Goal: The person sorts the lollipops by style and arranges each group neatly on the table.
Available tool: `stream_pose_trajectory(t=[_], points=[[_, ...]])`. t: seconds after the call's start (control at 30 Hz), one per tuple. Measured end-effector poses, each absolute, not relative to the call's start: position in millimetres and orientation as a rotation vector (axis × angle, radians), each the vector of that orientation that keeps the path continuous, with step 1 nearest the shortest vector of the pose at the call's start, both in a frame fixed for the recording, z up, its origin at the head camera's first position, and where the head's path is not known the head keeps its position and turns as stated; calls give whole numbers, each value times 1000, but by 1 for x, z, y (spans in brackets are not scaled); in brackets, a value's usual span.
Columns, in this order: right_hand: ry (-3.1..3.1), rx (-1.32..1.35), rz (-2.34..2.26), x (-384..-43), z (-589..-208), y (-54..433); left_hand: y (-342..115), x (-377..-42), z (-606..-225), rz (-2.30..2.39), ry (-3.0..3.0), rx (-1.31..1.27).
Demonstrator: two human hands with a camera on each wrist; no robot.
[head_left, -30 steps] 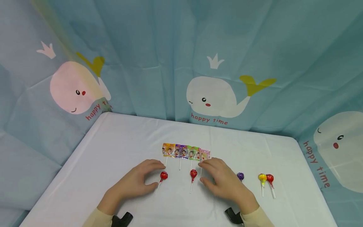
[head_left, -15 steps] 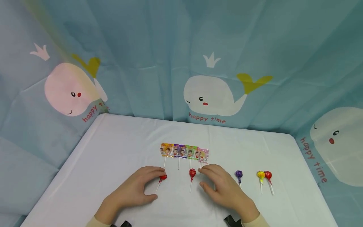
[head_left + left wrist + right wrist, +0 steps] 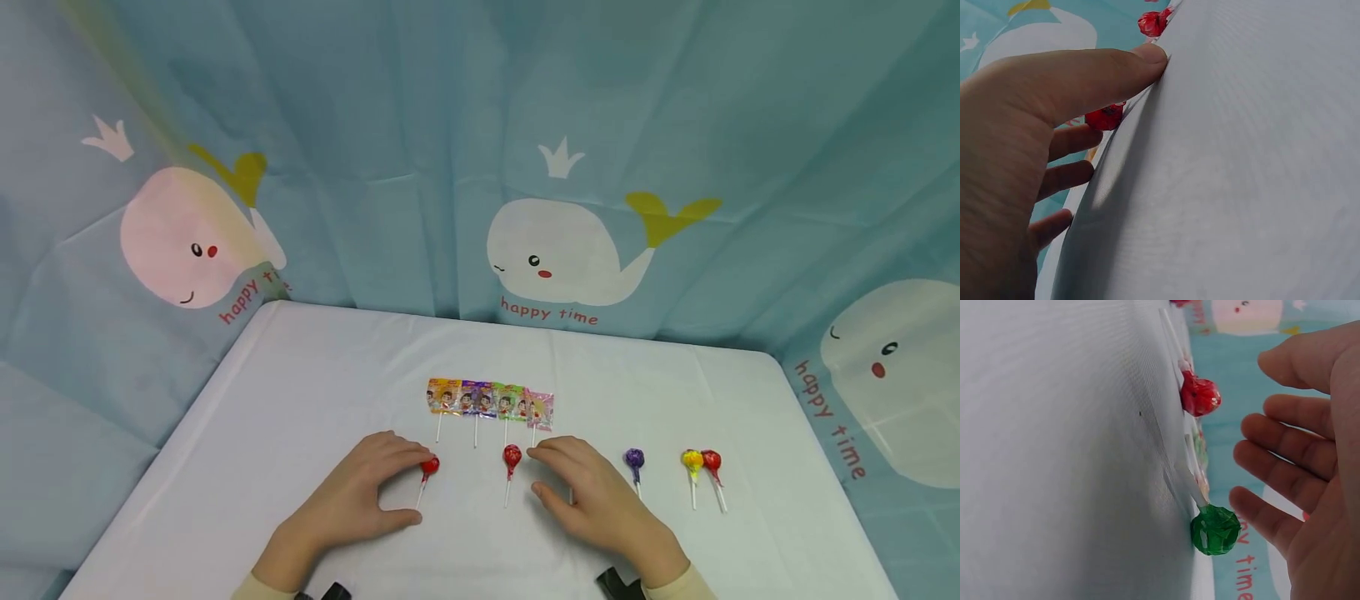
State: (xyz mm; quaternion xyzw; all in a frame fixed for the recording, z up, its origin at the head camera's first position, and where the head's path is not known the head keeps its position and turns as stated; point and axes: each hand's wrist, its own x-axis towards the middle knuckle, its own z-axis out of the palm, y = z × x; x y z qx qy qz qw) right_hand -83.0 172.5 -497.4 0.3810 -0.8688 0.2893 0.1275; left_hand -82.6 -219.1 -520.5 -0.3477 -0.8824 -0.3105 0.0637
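Observation:
My left hand lies at the left, thumb and fingers spread apart. Its index fingertip meets the wrapped head of a red lollipop, whose white stick slants toward the thumb. In the left wrist view that red head shows below the thumb. A second red lollipop lies between the hands. My right hand hovers right of it with loosely bent fingers and nothing held. A green lollipop near those fingers shows in the right wrist view; in the head view the hand hides most of it.
Behind the hands lies a row of flat-wrapped lollipops: orange, purple, green and pink. To the right are a purple lollipop, a yellow one and a red one. A whale-print curtain borders the white table.
The red lollipop at my left hand has turned a little, its stick now straighter toward me. My right hand has drawn slightly nearer to me, uncovering more of the purple lollipop.

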Motion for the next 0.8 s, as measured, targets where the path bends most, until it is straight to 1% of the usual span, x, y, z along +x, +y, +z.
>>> stream_pose_trajectory(t=[0.3, 0.67, 0.8], points=[[-2524, 1108, 843, -83, -498, 173, -219, -85, -525, -1012, -2661, -1073], [-2556, 1109, 840, -82, -497, 170, -222, -85, -529, -992, -2635, -1035], [-2560, 1113, 835, -82, -496, 168, -223, -84, -528, -977, -2674, -983]])
